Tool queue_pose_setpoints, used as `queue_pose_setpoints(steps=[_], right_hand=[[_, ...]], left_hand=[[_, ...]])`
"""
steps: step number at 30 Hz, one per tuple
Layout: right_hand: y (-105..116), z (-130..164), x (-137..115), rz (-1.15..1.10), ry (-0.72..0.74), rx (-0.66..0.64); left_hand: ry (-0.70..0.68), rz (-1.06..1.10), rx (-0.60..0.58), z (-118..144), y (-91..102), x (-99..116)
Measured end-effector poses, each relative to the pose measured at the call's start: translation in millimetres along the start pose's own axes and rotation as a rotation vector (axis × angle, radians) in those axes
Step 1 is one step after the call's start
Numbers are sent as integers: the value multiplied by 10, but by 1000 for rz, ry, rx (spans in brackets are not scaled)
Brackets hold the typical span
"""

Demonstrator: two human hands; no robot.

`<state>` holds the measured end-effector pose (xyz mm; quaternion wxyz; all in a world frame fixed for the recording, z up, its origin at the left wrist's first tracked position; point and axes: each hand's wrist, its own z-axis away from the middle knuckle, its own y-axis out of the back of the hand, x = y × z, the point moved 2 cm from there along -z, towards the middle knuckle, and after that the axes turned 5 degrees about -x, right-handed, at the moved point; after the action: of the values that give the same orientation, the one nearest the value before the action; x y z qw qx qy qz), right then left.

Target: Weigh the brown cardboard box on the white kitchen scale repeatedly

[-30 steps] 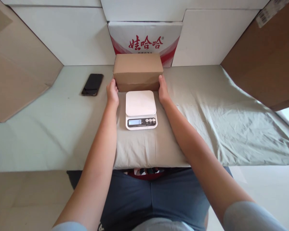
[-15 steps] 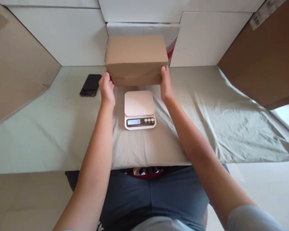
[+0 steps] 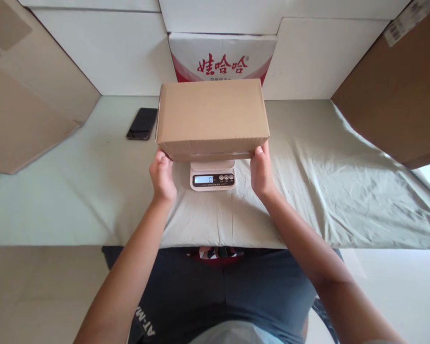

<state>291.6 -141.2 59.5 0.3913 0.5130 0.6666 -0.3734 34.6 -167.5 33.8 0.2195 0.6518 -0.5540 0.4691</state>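
A closed brown cardboard box (image 3: 211,112) is held between my two hands, over the back of a white digital scale (image 3: 213,187). My left hand (image 3: 162,176) grips the box's near left lower corner, thumb on the front face and fingers hidden beneath. At the near right lower corner my right hand (image 3: 262,168) grips it the same way. The box covers most of the scale's platform; the lit display and several round buttons show in front. Whether the box touches the platform I cannot tell.
A black phone (image 3: 142,123) lies left of the box on the pale green cloth (image 3: 103,191). Large cardboard panels stand at the left (image 3: 32,95) and right (image 3: 397,95). White boxes (image 3: 103,52) and a red-and-white printed carton (image 3: 224,50) line the back.
Both hands have brought the cardboard box nearer to me and over the scale, hiding most of its platform. The red print on the carton behind now shows. The view has shifted slightly.
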Motion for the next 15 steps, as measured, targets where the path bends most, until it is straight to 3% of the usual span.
queue_pose_setpoints(steps=[8, 15], right_hand=[[31, 19, 144, 25, -24, -41], [14, 23, 190, 24, -35, -39]], left_hand=[[-45, 52, 74, 5, -2, -74], [16, -8, 116, 32, 14, -93]])
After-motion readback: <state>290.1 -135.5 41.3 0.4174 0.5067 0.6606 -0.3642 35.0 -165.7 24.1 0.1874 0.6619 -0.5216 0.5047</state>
